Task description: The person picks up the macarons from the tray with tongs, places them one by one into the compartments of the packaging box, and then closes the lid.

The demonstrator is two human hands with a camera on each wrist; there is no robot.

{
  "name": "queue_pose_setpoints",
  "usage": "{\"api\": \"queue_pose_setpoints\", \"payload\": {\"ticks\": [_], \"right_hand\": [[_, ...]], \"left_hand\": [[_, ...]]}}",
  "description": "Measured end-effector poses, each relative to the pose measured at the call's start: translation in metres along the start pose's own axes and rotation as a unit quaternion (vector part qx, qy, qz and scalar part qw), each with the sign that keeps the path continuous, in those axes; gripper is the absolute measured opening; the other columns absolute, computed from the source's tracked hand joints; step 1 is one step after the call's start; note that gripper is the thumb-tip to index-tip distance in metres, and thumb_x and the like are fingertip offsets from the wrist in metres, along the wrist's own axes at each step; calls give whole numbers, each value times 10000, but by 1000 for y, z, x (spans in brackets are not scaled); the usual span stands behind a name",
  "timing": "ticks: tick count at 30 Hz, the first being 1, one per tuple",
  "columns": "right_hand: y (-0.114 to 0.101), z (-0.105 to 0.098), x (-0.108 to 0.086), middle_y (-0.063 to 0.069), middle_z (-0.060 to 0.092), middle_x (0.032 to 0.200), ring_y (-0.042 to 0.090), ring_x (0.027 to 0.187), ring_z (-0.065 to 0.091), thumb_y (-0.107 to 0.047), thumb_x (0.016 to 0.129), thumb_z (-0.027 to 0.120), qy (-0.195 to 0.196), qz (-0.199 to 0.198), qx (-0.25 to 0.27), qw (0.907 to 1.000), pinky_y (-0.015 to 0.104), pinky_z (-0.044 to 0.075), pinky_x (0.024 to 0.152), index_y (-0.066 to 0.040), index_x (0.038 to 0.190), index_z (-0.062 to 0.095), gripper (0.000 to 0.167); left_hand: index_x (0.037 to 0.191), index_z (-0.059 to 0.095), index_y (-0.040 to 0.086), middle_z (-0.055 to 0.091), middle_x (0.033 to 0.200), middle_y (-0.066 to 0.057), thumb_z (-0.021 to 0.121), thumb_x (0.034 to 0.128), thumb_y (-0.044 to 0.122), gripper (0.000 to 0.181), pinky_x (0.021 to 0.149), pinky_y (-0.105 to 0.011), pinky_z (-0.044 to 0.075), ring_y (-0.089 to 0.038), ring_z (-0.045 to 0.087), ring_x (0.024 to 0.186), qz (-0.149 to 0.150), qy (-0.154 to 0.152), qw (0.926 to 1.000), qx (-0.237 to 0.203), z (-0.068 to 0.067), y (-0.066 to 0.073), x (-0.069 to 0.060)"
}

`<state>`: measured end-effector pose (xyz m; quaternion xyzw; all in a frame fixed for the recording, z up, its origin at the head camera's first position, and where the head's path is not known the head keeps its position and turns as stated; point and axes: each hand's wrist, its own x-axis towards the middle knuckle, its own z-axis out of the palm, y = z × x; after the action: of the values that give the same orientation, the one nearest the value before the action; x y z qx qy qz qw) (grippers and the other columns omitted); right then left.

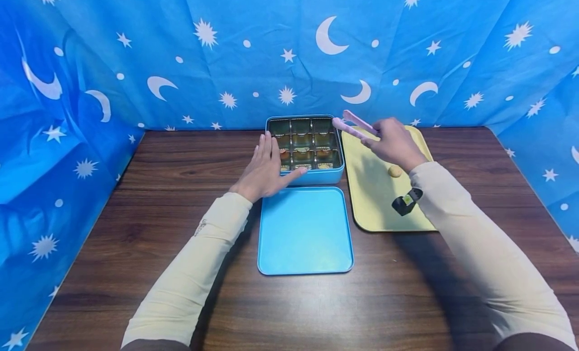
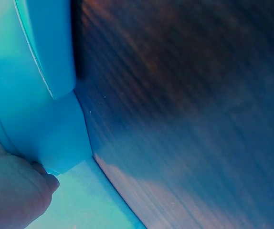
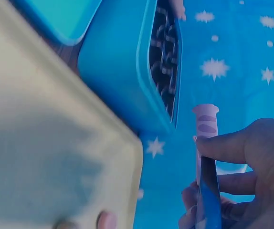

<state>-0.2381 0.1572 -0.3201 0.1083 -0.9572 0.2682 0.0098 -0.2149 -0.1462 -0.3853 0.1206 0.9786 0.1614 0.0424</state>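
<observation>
Gripping one pair of pink tongs [image 1: 351, 131] with its two tips parted, the right hand [image 1: 396, 146] is hovering at 3 o'clock of one blue divided tin [image 1: 322, 178]; the left hand [image 1: 264, 167], thumb spread wide, is resting at the tin's 8 o'clock edge. One blue lid [image 1: 305, 233] is lying at the tin's 6 o'clock, and one yellow tray [image 1: 371, 200], bearing at least one biscuit [image 1: 395, 171], at 4 o'clock.

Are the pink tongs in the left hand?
No, the right hand holds the pink tongs, while the left hand is at the blue tin.
</observation>
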Motion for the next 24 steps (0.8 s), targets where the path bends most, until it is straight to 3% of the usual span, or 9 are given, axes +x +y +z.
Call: {"api": "queue_pose_setpoints", "payload": {"ticks": [7, 13, 24], "right_hand": [[31, -10, -11, 133, 559, 755, 290, 710, 474, -207, 954, 704, 92, 126, -62, 9999, 372, 355, 567, 83, 966, 699, 290], [56, -10, -20, 76, 462, 686, 264, 673, 423, -314, 942, 721, 203, 220, -140, 9995, 377, 334, 565, 73, 890, 660, 395], [85, -3, -31, 126, 521, 746, 304, 715, 476, -206, 945, 681, 41, 466, -190, 9987, 390, 363, 593, 104, 945, 669, 311]], "left_hand": [[1595, -42, -33, -160, 1665, -194, 385, 902, 823, 1181, 1231, -455, -1, -328, -149, 1535, 50, 4, 9999, 91, 0, -1, 0], [1595, -41, -32, -166, 1664, -191, 387, 906, 817, 1175, 1230, -453, -7, -315, -166, 1531, 45, -7, 10000, 49, 0, -1, 0], [1595, -40, -33, -163, 1665, -193, 379, 899, 828, 1184, 1229, -463, 3, -321, -166, 1530, 60, 2, 9999, 92, 0, -1, 0]]}}
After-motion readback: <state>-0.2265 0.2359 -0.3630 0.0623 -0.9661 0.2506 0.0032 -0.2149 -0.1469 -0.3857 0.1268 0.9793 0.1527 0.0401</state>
